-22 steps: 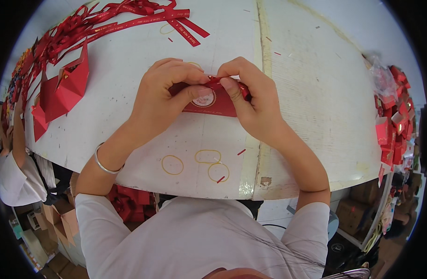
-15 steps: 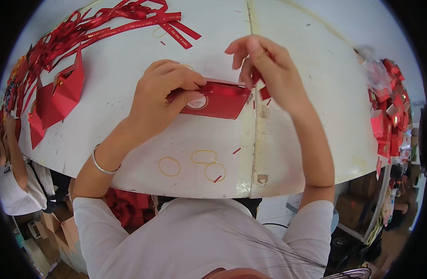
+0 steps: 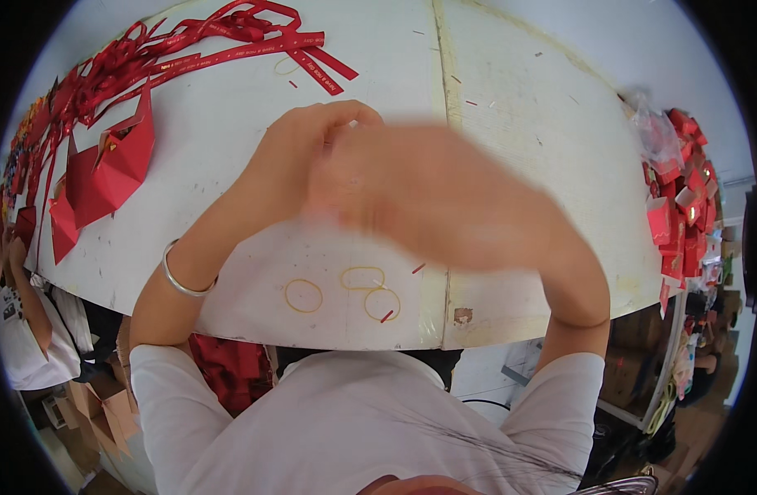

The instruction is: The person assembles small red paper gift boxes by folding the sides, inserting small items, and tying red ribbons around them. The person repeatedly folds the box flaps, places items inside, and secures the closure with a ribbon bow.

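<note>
My left hand point(image 3: 289, 157) is raised over the middle of the table, its fingers curled, a silver bangle point(image 3: 174, 276) at the wrist. Across its fingertips sweeps my right hand point(image 3: 452, 194), smeared by motion, so whether it is open or closed does not show. A flat red paper box with a round white sticker, pinched by my left fingers half a second ago, is now covered by the hands. Below them on the table lie several yellow rubber bands point(image 3: 321, 295) and small red scraps point(image 3: 419, 268).
Red ribbons point(image 3: 230, 58) with printing lie heaped at far left. Folded red paper boxes point(image 3: 118, 177) stand nearer on that side. More red boxes point(image 3: 679, 214) and a clear plastic bag point(image 3: 655, 132) pile at the right edge. Another person's arm point(image 3: 28, 301) shows at far left.
My right hand has swung left and in front of my left hand, hiding the red paper box. My left hand has stayed nearly in place.
</note>
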The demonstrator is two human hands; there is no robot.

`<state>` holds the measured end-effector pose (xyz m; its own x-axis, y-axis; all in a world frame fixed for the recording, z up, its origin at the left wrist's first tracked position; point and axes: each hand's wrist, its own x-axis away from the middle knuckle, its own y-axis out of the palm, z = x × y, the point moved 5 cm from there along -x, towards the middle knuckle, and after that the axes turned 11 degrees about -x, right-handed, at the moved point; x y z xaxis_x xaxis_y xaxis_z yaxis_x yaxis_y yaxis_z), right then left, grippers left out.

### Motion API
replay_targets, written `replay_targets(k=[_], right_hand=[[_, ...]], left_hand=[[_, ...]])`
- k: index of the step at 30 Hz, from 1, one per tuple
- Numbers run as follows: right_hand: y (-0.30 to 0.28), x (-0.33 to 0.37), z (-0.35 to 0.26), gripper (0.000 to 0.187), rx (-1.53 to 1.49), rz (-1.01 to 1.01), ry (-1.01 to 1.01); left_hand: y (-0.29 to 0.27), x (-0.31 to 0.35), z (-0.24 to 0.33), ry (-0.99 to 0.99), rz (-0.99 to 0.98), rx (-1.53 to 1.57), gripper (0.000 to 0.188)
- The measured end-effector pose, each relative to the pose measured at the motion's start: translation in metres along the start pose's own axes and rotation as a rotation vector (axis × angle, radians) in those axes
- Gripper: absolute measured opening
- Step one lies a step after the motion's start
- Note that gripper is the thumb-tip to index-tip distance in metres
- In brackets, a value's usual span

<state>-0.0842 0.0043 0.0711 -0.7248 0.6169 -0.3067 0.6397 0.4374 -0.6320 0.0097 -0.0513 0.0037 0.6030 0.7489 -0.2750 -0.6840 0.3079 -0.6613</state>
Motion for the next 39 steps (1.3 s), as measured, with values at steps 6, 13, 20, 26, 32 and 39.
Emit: replay_targets(k=[6,13,20,26,32,39], right_hand=[[0.048,0.073,0.018,0.044,0.402,-0.208,0.273],[0.002,0.065,0.036,0.021,0.198,0.452,0.247],[0.007,0.048,0.076,0.017,0.110,0.496,-0.064],[0.008,0.048,0.080,0.015,0.029,0.447,-0.078],[0.006,0.044,0.080,0.016,0.023,0.421,-0.047],[0.003,0.043,0.079,0.019,0.035,0.367,0.002]], left_hand=[[0.008,-0.010,-0.006,-0.170,-0.254,0.184,0.008],[0.008,-0.006,-0.004,-0.159,-0.196,0.234,0.010],[0.005,-0.002,-0.003,-0.113,-0.179,0.244,0.009],[0.002,0.001,-0.002,0.090,-0.162,0.067,0.011],[-0.001,0.002,0.000,0.188,-0.187,-0.040,0.019],[0.004,0.002,-0.008,0.156,-0.150,0.133,0.020]])
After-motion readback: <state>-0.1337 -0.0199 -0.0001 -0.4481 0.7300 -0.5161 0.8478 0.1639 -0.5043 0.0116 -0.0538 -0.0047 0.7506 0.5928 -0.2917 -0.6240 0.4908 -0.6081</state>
